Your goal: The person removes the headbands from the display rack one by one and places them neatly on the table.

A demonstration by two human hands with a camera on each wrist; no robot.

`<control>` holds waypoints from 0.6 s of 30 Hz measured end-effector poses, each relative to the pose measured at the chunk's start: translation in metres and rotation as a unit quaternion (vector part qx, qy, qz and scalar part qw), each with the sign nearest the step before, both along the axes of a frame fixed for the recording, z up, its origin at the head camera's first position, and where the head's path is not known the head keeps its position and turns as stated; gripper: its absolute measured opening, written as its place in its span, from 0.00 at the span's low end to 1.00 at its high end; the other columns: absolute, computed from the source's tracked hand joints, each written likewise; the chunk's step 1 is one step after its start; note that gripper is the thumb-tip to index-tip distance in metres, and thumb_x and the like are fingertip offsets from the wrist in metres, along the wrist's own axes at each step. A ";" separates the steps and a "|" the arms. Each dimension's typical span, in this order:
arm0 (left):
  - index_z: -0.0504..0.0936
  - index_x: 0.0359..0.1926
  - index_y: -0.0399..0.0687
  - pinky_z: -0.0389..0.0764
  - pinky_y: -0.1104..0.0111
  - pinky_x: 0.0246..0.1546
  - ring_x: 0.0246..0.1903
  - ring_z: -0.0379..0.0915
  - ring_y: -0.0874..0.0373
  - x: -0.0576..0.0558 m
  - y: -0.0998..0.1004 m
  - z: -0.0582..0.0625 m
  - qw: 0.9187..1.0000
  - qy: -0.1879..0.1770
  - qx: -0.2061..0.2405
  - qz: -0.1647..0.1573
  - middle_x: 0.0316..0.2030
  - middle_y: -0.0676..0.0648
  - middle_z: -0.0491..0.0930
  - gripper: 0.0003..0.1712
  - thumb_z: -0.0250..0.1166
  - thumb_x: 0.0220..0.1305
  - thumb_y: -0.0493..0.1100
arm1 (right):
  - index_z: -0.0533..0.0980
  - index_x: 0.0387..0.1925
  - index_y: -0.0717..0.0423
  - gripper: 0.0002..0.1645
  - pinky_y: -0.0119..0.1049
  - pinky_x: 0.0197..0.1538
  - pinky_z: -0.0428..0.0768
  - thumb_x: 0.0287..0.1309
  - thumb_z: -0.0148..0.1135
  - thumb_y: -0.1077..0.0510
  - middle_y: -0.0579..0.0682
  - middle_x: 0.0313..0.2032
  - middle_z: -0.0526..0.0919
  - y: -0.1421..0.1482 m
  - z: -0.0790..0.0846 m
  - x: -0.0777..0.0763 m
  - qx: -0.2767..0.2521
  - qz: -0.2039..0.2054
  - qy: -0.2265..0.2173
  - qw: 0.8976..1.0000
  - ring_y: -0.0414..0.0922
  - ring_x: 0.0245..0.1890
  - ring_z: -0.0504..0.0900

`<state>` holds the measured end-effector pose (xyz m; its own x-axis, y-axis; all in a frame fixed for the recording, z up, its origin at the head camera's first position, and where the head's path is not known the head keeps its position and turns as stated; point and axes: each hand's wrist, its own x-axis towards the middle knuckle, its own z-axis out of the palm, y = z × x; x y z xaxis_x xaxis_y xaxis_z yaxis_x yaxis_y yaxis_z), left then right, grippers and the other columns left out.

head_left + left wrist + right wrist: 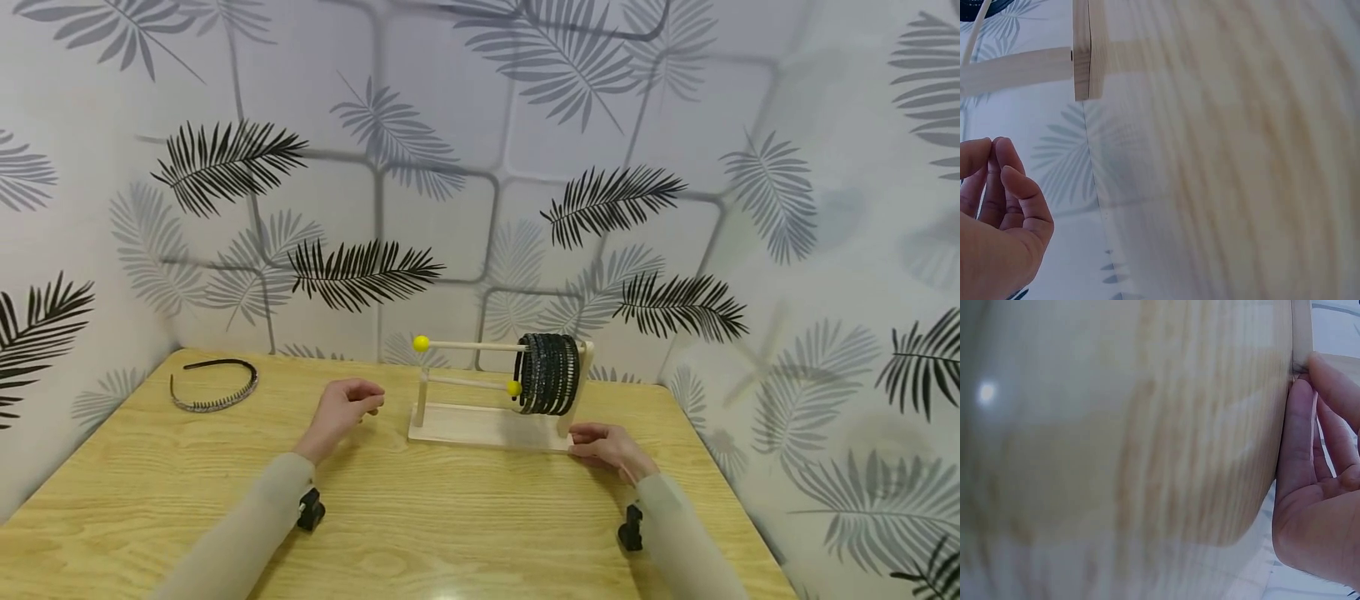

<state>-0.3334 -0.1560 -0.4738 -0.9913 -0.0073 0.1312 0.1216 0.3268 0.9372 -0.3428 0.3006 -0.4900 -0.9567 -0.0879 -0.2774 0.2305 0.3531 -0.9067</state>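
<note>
A wooden stand point(480, 425) is set on the far part of the wood-grain table point(420, 517), right of the middle, its base laid lengthwise from left to right. The right end of the base is pinched at its near corner between the thumb and fingers of the right hand point(609, 447). The left hand point(341, 412) is held just left of the stand, apart from it; its fingers are loosely bent toward the thumb, and nothing is grasped by them. The upper rod point(472, 345) is carried by the right post and tipped at its left end with a yellow ball point(421, 343); a row of dark headbands point(551, 375) is hung at its right end. The lower rod point(468, 382) is supported by the shorter left post, and its right end is capped by another yellow ball point(513, 388). At the table's far left, a single headband point(217, 406) is laid flat, well apart from the stand. Beyond the table, a leaf-patterned backdrop point(435, 225) is seen.
</note>
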 end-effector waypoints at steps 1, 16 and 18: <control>0.83 0.48 0.35 0.79 0.61 0.37 0.34 0.78 0.57 0.000 0.002 0.000 1.000 0.000 -0.001 0.000 0.39 0.40 0.84 0.13 0.63 0.68 0.40 | 0.72 0.62 0.66 0.30 0.36 0.47 0.84 0.58 0.66 0.67 0.55 0.49 0.82 0.000 0.000 0.000 -0.001 0.001 0.000 1.000 0.37 0.39 0.83; 0.84 0.46 0.38 0.81 0.56 0.37 0.38 0.81 0.44 0.004 0.031 0.005 0.999 0.005 0.029 -0.046 0.42 0.34 0.83 0.10 0.63 0.68 0.39 | 0.71 0.63 0.65 0.31 0.36 0.47 0.84 0.58 0.67 0.66 0.58 0.52 0.81 0.003 0.000 0.000 0.007 -0.005 0.002 1.000 0.38 0.41 0.83; 0.84 0.46 0.38 0.81 0.55 0.37 0.36 0.82 0.47 0.005 0.033 0.007 0.998 0.006 0.032 -0.047 0.42 0.35 0.84 0.10 0.63 0.68 0.39 | 0.71 0.64 0.66 0.31 0.36 0.47 0.84 0.59 0.66 0.66 0.58 0.52 0.81 0.001 0.000 0.000 0.001 -0.003 0.003 1.000 0.38 0.41 0.83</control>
<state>-0.3287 -0.1231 -0.4666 -0.9865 0.0766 0.1444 0.1593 0.2525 0.9544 -0.3431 0.3017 -0.4904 -0.9587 -0.0823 -0.2723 0.2272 0.3544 -0.9071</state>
